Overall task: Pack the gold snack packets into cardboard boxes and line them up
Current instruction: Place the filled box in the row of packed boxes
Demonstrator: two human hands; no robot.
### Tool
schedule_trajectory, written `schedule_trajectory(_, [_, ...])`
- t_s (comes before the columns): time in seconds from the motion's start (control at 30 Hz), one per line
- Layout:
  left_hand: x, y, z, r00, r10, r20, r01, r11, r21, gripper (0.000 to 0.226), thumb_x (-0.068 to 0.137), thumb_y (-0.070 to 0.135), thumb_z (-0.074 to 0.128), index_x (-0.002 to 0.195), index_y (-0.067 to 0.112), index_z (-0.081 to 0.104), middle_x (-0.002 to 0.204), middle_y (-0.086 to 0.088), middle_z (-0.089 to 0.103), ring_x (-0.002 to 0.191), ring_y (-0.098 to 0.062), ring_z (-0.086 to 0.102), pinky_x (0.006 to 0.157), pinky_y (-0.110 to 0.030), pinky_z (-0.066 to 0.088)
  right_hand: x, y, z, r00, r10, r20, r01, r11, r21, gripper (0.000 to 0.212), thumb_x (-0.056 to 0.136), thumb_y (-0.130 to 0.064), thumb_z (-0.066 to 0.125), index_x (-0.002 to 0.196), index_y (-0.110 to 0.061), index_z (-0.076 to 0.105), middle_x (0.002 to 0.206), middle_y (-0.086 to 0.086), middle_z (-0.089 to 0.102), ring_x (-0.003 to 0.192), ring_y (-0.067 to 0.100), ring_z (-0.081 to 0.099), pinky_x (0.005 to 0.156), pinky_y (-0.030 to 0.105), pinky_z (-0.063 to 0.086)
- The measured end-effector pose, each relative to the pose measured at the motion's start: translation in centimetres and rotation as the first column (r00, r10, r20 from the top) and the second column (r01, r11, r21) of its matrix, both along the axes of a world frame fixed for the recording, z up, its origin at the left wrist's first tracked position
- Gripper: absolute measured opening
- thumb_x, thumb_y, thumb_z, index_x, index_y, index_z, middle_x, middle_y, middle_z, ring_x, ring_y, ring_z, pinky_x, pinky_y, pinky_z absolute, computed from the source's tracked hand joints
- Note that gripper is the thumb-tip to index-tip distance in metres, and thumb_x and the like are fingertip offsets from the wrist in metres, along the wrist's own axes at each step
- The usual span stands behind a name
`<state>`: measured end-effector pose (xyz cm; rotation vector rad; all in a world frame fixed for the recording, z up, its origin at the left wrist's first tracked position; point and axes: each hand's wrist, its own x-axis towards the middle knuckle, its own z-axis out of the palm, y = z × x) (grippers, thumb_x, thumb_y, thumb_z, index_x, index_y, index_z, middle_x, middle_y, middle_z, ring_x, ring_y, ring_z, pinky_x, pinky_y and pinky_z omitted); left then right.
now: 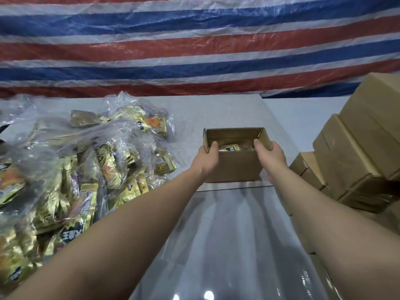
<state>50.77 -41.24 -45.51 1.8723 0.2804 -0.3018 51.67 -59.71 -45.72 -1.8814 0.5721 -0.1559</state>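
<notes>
An open cardboard box (237,167) stands on the table ahead of me. Gold snack packets (231,147) lie inside it, partly hidden by the walls. My left hand (206,159) grips the box's left wall, thumb over the rim. My right hand (271,155) grips the right wall the same way, thumb inside. A big heap of gold snack packets in clear plastic bags (71,176) covers the table's left side.
Closed cardboard boxes (355,152) are stacked at the right, beside the table. A clear plastic sheet (233,239) covers the near part of the grey table (207,113). A red, white and blue striped tarp (194,44) hangs behind.
</notes>
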Motion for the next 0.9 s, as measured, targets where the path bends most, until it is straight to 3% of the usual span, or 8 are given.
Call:
schedule_trajectory(0.1, [-0.6, 0.4, 1.2, 0.998, -0.044, -0.046, 0.044, 0.999, 0.011, 0.076, 0.097, 0.061, 0.030, 0.151, 0.007, 0.023, 0.154, -0.013, 0.033, 0.141, -0.030, 0.033, 0.110, -0.036, 0.027, 0.0, -0.1, 0.2, 0.999, -0.008, -0.050, 0.011, 0.999, 0.044, 0.043, 0.091, -0.059, 0.055, 0.114, -0.024, 0.051, 0.098, -0.008, 0.054, 0.096, 0.019, 0.049, 0.082, 0.032, 0.036])
schedule_trajectory(0.23, [-3.8, 1.6, 3.7, 0.993, -0.092, -0.071, 0.096, 0.995, 0.042, 0.080, 0.097, 0.063, 0.030, 0.154, 0.010, 0.015, 0.158, -0.010, 0.027, 0.144, -0.029, 0.028, 0.114, -0.037, 0.022, -2.5, 0.6, 1.2, 0.986, -0.081, -0.143, 0.078, 0.997, -0.028, 0.077, 0.090, -0.065, 0.051, 0.147, -0.015, 0.033, 0.142, 0.007, 0.048, 0.127, 0.033, 0.048, 0.093, 0.037, 0.039])
schedule_trajectory(0.33, [-8.5, 3.9, 5.4, 0.990, -0.142, 0.016, 0.141, 0.987, 0.075, 0.067, 0.099, 0.055, 0.034, 0.150, 0.013, 0.025, 0.148, -0.009, 0.043, 0.132, -0.026, 0.044, 0.104, -0.034, 0.033, -6.5, 2.3, 2.4, 0.978, -0.175, -0.113, 0.166, 0.982, -0.086, 0.070, 0.095, -0.051, 0.050, 0.149, -0.010, 0.033, 0.148, 0.013, 0.043, 0.133, 0.036, 0.044, 0.106, 0.044, 0.036])
schedule_trajectory(0.47, [-17.6, 10.3, 6.3, 0.987, -0.104, 0.120, 0.090, 0.989, 0.114, 0.032, 0.101, 0.037, 0.045, 0.125, 0.019, 0.054, 0.117, 0.001, 0.062, 0.103, -0.014, 0.059, 0.086, -0.027, 0.046, -15.5, 6.6, 2.7, 0.999, -0.045, 0.002, 0.045, 0.992, -0.119, 0.027, 0.092, -0.026, 0.057, 0.113, -0.008, 0.059, 0.107, 0.010, 0.058, 0.106, 0.032, 0.056, 0.090, 0.037, 0.041])
schedule_trajectory(0.57, [-23.8, 16.6, 6.4, 0.992, 0.016, 0.128, -0.036, 0.987, 0.154, 0.020, 0.100, 0.024, 0.048, 0.115, 0.020, 0.061, 0.105, 0.008, 0.064, 0.092, -0.009, 0.061, 0.074, -0.020, 0.046, -21.9, 11.7, 2.9, 0.996, 0.073, -0.049, -0.078, 0.991, -0.108, 0.006, 0.091, -0.010, 0.062, 0.092, -0.014, 0.066, 0.089, 0.004, 0.066, 0.093, 0.028, 0.062, 0.080, 0.030, 0.042])
schedule_trajectory(0.7, [-30.9, 24.0, 6.2, 0.978, 0.200, 0.063, -0.208, 0.965, 0.161, 0.013, 0.098, 0.016, 0.051, 0.098, 0.016, 0.064, 0.091, -0.001, 0.067, 0.080, -0.013, 0.059, 0.064, -0.023, 0.042, -28.0, 20.2, 4.4, 0.963, 0.250, -0.097, -0.255, 0.966, -0.040, 0.023, 0.092, -0.008, 0.063, 0.071, -0.018, 0.063, 0.072, 0.000, 0.066, 0.075, 0.022, 0.062, 0.067, 0.021, 0.043])
schedule_trajectory(0.83, [-35.9, 28.6, 6.4, 0.954, 0.298, 0.012, -0.298, 0.951, 0.085, 0.015, 0.095, 0.009, 0.054, 0.087, 0.016, 0.064, 0.086, -0.004, 0.067, 0.079, -0.017, 0.060, 0.073, -0.029, 0.048, -32.7, 27.7, 5.8, 0.900, 0.412, -0.144, -0.409, 0.911, 0.052, 0.026, 0.095, -0.010, 0.060, 0.070, -0.017, 0.064, 0.069, 0.002, 0.067, 0.069, 0.019, 0.066, 0.064, 0.022, 0.047])
schedule_trajectory(0.9, [-37.1, 30.3, 7.3, 0.955, 0.296, 0.019, -0.296, 0.955, 0.031, 0.016, 0.096, 0.007, 0.053, 0.087, 0.014, 0.064, 0.085, -0.006, 0.068, 0.081, -0.020, 0.063, 0.078, -0.031, 0.051, -34.4, 30.7, 7.0, 0.859, 0.487, -0.155, -0.477, 0.873, 0.099, 0.024, 0.096, -0.008, 0.058, 0.074, -0.015, 0.064, 0.069, 0.001, 0.066, 0.061, 0.007, 0.067, 0.058, 0.018, 0.049])
